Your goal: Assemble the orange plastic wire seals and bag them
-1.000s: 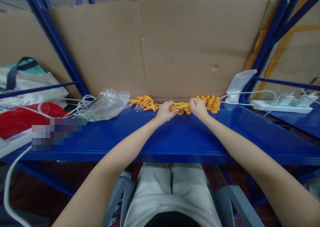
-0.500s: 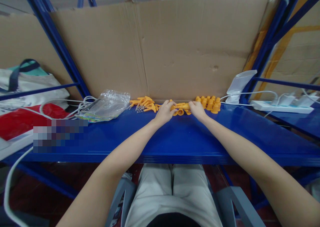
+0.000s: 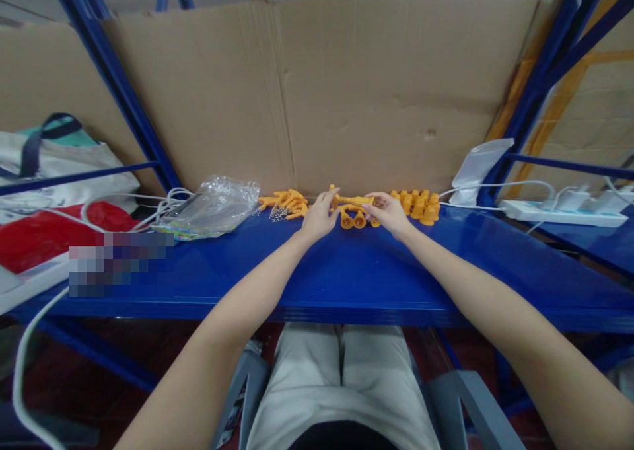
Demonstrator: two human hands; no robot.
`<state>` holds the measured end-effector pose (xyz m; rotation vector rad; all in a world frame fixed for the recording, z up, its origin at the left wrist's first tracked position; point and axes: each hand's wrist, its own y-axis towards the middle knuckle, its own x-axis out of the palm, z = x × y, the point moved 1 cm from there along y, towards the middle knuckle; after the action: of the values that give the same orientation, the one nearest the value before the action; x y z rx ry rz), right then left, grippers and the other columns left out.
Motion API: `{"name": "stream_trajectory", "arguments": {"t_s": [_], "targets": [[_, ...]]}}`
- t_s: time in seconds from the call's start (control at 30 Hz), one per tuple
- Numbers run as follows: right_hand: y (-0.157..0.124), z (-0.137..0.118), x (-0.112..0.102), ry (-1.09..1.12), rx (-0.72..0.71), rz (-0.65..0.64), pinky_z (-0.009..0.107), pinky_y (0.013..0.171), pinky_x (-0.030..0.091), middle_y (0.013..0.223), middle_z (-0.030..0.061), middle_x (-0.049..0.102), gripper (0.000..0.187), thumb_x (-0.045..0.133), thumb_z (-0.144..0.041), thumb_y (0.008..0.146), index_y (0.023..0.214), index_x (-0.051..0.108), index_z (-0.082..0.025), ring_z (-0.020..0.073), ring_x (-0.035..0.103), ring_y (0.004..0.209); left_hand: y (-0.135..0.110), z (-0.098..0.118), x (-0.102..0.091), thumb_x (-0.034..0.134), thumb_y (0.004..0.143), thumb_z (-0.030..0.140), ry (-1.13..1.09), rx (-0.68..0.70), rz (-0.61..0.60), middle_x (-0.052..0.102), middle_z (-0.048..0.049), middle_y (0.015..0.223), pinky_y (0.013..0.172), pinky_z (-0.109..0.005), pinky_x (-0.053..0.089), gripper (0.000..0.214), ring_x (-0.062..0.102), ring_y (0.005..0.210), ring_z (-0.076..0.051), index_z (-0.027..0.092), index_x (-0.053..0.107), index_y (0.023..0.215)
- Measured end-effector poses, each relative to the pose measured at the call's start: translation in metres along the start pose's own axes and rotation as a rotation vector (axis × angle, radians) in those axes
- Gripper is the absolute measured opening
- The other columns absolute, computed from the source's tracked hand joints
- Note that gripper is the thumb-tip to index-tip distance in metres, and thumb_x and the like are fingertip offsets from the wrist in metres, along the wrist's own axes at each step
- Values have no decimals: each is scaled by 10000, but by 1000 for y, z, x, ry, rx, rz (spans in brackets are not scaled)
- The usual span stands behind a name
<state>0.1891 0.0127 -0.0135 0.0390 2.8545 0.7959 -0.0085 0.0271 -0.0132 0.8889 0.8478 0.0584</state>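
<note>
Both my hands reach to the back of a blue shelf, close together. My left hand and my right hand pinch the two ends of a small orange plastic rod held just above the shelf. Below it lie a few orange cup-shaped pieces. A pile of orange T-shaped parts lies to the left of my left hand. A cluster of orange cone-shaped parts stands to the right of my right hand.
A cardboard sheet backs the shelf. A crumpled clear plastic bag and white cables lie at left, beside a red and white bag. A white pouch and a white power strip sit at right.
My hands have lifted off the orange pile and opened out a little, and now hold an orange rod between them above the shelf.
</note>
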Motion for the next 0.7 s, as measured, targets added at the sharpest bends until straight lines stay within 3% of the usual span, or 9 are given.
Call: {"name": "stream_trajectory", "arguments": {"t_s": [0.1, 0.27, 0.5, 0.7], "targets": [[4, 6, -8, -198, -128, 132, 340, 655, 532, 879, 51, 678, 402, 680, -465, 759, 1049, 589, -202, 175, 620, 687, -2, 2, 0, 535, 845, 115, -30, 11, -30, 504, -119, 1428, 1022, -409, 489, 669, 540, 1263, -245, 258, 354, 1473], [5, 8, -28, -689, -261, 198, 393, 775, 504, 1087, 123, 690, 368, 629, -369, 831, 1145, 626, -178, 228, 638, 813, -5, -2, 10, 556, 832, 144, 2, 40, -154, 378, -161, 1542, 1121, -457, 396, 715, 403, 1410, -274, 217, 313, 1501], [-2, 7, -23, -1103, -221, 65, 412, 820, 477, 1118, 142, 704, 306, 596, -293, 883, 1170, 638, -195, 303, 649, 1002, -8, -10, 22, 582, 865, 285, 100, 79, -409, 205, -209, 1617, 1194, -480, 239, 710, 219, 1497, -297, 164, 313, 1511], [-7, 4, -3, -1324, -191, -131, 443, 893, 445, 1106, 205, 710, 319, 604, -265, 883, 1167, 635, -123, 332, 638, 1070, -11, -6, 24, 538, 906, 362, 167, 52, -546, 155, -145, 1640, 1161, -570, 245, 688, 134, 1510, -333, 265, 279, 1536]]}}
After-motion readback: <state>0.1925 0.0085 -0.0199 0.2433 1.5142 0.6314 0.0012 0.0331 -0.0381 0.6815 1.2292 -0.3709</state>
